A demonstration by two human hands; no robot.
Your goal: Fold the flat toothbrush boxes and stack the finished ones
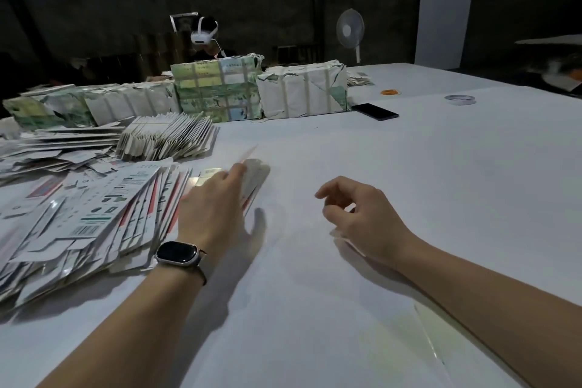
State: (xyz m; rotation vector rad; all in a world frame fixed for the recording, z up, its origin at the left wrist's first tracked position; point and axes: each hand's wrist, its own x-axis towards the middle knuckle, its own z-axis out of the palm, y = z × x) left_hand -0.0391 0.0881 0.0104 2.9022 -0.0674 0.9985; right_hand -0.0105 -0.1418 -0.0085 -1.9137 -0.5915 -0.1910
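My left hand [214,208], with a watch on its wrist, reaches over the right edge of a fanned pile of flat printed toothbrush boxes [94,214] and grips one blurred white-and-red box [256,175], which lifts off the white table [409,183]. My right hand [356,211] hovers over the table to the right with loosely curled fingers and holds nothing. A leaning stack of boxes [167,138] stands behind the pile; whether they are folded I cannot tell.
Paper-wrapped bundles [220,91] line the back of the table, and a person wearing a headset sits behind them. A black phone [374,111], an orange ring [390,92] and a tape roll [459,99] lie at the back right. A fan [349,30] stands beyond.
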